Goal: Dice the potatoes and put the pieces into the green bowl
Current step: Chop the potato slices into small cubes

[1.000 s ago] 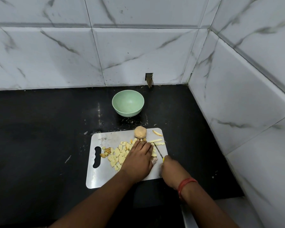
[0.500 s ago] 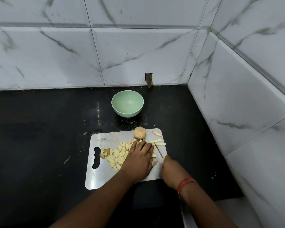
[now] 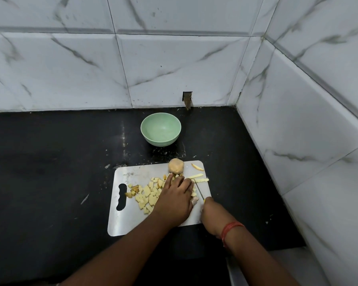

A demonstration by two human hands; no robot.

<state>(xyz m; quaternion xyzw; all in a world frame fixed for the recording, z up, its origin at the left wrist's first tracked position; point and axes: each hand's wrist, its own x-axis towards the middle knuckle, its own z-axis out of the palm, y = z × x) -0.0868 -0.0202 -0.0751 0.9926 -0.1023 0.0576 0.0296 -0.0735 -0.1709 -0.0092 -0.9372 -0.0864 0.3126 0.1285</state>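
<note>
Right now L hand (image 3: 175, 200) flat, fingers straight, on potato strips (image 3: 198, 178) near board (image 3: 130, 223) edge; R hand (image 3: 212, 216) prob. grips knife (image 3: 199, 189).

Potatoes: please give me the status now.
Left hand flat on strips; right hand grips knife. Dice on board, one whole potato left. Bowl empty. Nothing in the way.

Green bowl (image 3: 160, 129); black counter (image 3: 50, 172); grey-veined white tiles (image 3: 174, 65).
</note>
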